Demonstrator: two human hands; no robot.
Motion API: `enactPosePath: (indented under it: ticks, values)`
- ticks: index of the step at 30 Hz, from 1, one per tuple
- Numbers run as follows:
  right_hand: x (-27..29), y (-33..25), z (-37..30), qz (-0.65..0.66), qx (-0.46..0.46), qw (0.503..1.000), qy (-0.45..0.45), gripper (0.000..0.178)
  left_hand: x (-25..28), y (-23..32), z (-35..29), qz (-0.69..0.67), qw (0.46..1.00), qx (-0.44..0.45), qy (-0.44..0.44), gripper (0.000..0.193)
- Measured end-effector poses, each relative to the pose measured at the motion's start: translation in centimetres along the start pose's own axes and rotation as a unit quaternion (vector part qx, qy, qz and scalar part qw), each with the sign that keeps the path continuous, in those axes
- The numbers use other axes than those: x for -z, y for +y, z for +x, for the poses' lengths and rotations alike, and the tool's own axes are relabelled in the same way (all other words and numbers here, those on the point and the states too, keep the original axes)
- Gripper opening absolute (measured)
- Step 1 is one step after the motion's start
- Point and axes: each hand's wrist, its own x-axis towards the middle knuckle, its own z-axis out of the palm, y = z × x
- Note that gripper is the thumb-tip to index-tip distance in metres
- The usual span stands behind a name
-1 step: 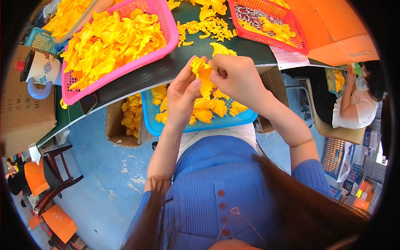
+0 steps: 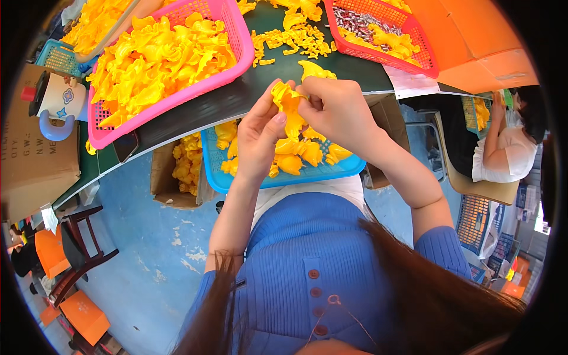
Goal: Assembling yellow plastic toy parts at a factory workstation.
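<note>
A curved, hollow yellow plastic piece (image 2: 290, 112) is held up between my two hands, above the front edge of the table. My left hand (image 2: 258, 139) grips it from the left, with the thumb against its side. My right hand (image 2: 340, 112) pinches its right edge, and the curled fingers hide what the fingertips touch. Below the hands a blue basket (image 2: 352, 167) rests on my lap, holding several rounded yellow pieces (image 2: 290, 164). Just beyond my right hand another yellow piece (image 2: 316, 70) lies on the dark green tabletop (image 2: 204, 106).
At the left stands a pink basket (image 2: 171, 103) heaped with yellow pieces, beside a mug (image 2: 61, 97) and a phone (image 2: 126, 147). Small yellow parts (image 2: 299, 40) lie mid-table. A red basket (image 2: 408, 58) holds small metallic parts. A co-worker (image 2: 506, 151) sits at the right.
</note>
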Motion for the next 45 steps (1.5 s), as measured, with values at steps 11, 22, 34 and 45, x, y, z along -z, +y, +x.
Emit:
enactPosePath:
  ticks: [11, 22, 34, 45]
  values:
    - [0.2, -0.3, 0.5, 0.077, -0.103, 0.989, -0.076, 0.007, -0.2, 0.1, -0.1, 0.035, 0.999, -0.004, 0.04, 0.046]
    - [1.6, 0.2, 1.6, 0.085, -0.144, 0.984, -0.06, 0.015, 0.0, -2.1, 0.0, 0.27, 0.941, -0.205, 0.002, 0.056]
    - [0.6, -1.0, 0.3, 0.238, -0.272, 0.928, -0.087, 0.016, 2.1, -4.3, 1.1, 0.395, 0.82, -0.414, 0.02, 0.065]
    - [-2.7, 7.0, -1.6, -0.228, 0.004, 0.968, 0.107, 0.029, 1.8, -1.3, -0.7, 0.224, 0.945, -0.208, 0.113, 0.078]
